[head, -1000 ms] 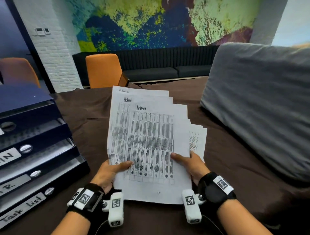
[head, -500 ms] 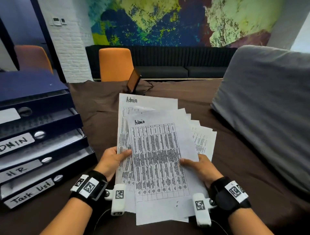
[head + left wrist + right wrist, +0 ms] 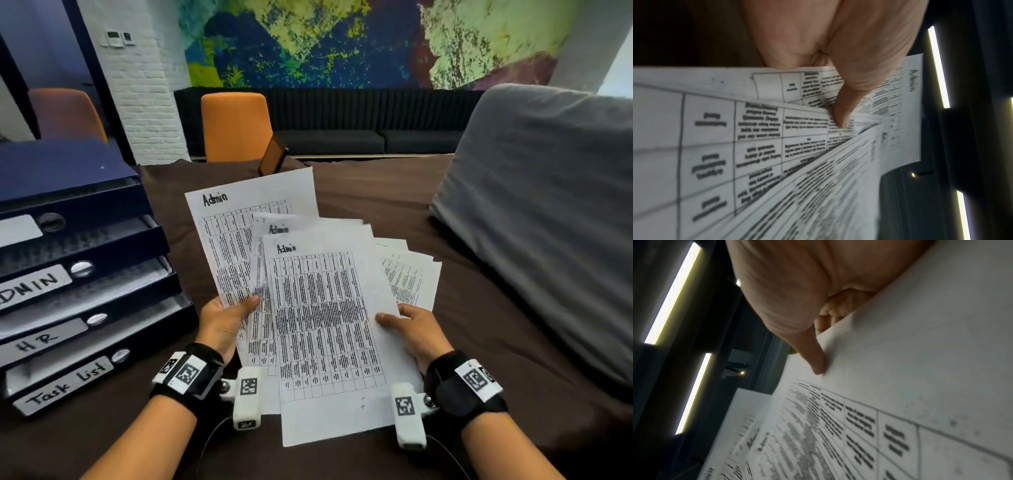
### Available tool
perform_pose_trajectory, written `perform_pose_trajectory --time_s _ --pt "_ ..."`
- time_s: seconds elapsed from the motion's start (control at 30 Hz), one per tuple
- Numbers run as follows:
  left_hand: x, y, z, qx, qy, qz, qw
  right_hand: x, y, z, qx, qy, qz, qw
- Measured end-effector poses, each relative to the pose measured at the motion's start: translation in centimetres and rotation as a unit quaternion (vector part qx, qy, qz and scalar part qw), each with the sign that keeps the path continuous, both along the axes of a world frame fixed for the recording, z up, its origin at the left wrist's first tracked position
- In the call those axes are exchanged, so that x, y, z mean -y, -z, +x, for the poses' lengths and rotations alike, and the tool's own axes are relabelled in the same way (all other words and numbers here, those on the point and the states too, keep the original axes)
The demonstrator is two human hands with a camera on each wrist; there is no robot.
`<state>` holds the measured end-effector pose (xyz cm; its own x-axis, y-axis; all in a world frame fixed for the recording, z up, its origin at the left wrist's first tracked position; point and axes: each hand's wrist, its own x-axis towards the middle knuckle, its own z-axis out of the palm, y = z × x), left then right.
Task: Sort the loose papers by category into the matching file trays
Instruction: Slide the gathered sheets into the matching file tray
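Note:
I hold a fan of white printed sheets above the brown table. My left hand [image 3: 226, 317] pinches the left sheet headed "Admin" [image 3: 239, 240], thumb [image 3: 844, 113] on top of it. My right hand [image 3: 407, 325] pinches the front "Admin" sheet [image 3: 325, 325] at its right edge, thumb [image 3: 816, 360] on top, with several more sheets [image 3: 411, 277] fanned behind it. A stack of dark blue file trays [image 3: 85, 274] stands at the left, with labels reading ADMIN [image 3: 30, 287], HR [image 3: 37, 342] and Task list [image 3: 65, 380].
A large grey cushion [image 3: 548, 212] fills the right side of the table. A dark phone or tablet [image 3: 272, 156] leans at the far edge. An orange chair [image 3: 236, 126] stands behind the brown table [image 3: 376, 192], and another stands at the far left.
The sheets have spread apart: my left hand has drawn one "Admin" sheet out to the left and tilted it, while my right hand keeps the rest. The view has shifted left, showing more trays.

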<state>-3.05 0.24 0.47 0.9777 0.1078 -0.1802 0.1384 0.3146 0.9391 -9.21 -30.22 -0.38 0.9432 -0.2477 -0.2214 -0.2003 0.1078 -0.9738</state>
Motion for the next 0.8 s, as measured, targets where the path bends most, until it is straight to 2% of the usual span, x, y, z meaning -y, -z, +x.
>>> perform_pose_trajectory --time_s 0.23,0.43,0.53,0.7,0.8 --pt "-0.4 0.7 0.4 -0.029 0.046 -0.012 0.998 -0.2 -0.1 0.2 -0.019 -0.080 -0.011 0.997" --pt "-0.2 -0.3 0.0 -0.022 0.115 -0.003 0.993 -1.0 -0.1 0.0 -0.028 -0.047 -0.020 0.998" --pt "-0.1 -0.4 -0.3 -0.016 0.110 -0.010 0.994 -1.2 0.1 -0.1 -0.028 -0.027 -0.056 0.998" --pt "1.1 0.2 -1.2 0.024 0.088 0.130 0.987 -1.5 0.5 -0.3 -0.015 -0.021 -0.068 0.997" --pt "1.3 0.2 -1.3 0.017 0.083 0.152 0.985 -1.4 0.4 -0.6 -0.008 -0.021 -0.081 0.996"
